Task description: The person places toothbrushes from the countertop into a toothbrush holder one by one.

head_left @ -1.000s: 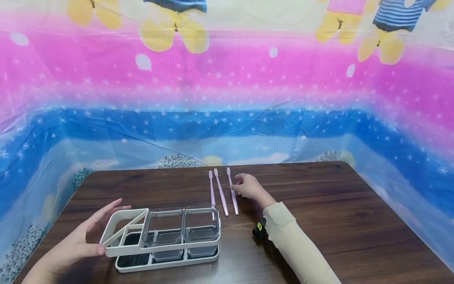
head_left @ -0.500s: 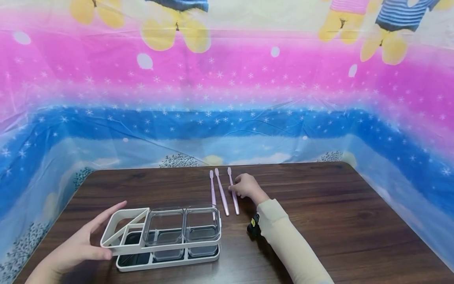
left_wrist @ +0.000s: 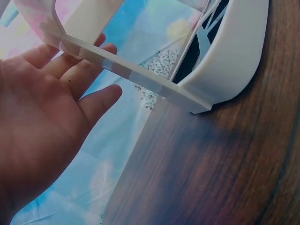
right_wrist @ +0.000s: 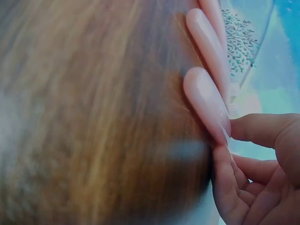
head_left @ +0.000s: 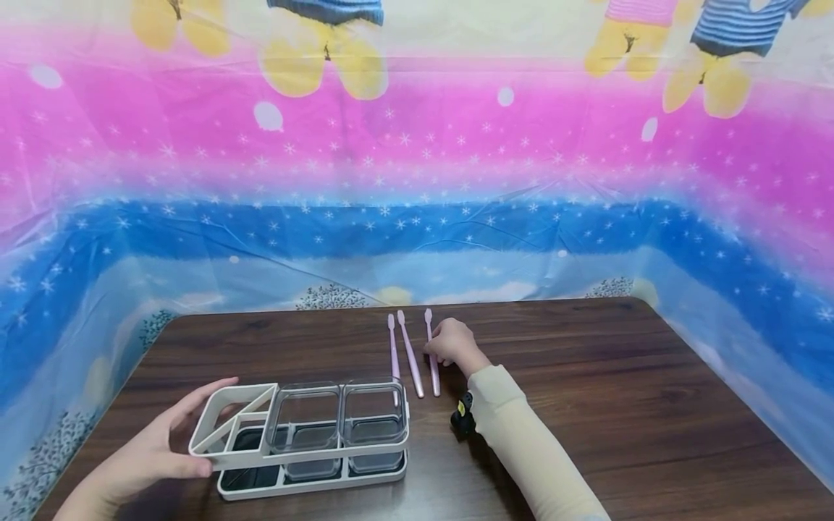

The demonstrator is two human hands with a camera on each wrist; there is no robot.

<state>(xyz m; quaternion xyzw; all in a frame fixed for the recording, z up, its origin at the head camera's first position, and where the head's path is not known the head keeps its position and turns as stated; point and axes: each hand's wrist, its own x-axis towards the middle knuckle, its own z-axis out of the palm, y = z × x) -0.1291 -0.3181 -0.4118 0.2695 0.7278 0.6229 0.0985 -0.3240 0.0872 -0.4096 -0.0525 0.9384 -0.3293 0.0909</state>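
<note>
My left hand [head_left: 146,452] holds the left end of a white two-tier storage rack [head_left: 305,453], thumb at the front corner and fingers at the back. In the left wrist view, fingers [left_wrist: 70,75] lie behind the narrow end bar of the rack [left_wrist: 234,65]. At the far middle of the table, my right hand [head_left: 456,344] pinches the rightmost pink toothbrush [head_left: 435,380]. Thumb and forefinger meet around that toothbrush [right_wrist: 205,103] in the right wrist view. Two more pink toothbrushes, a middle one [head_left: 411,358] and a left one [head_left: 393,349], lie beside it, heads pointing away.
Two clear cups, one left [head_left: 302,416] and one right [head_left: 373,412], sit in the rack over its dark base. A small black device [head_left: 463,416] is at the right wrist. Patterned cloth [head_left: 417,224] hangs behind and around the wooden table [head_left: 619,398].
My right fingers have closed onto the rightmost toothbrush, and its head has shifted slightly right. The left thumb has slid a little right along the rack's corner. The other toothbrushes stay put.
</note>
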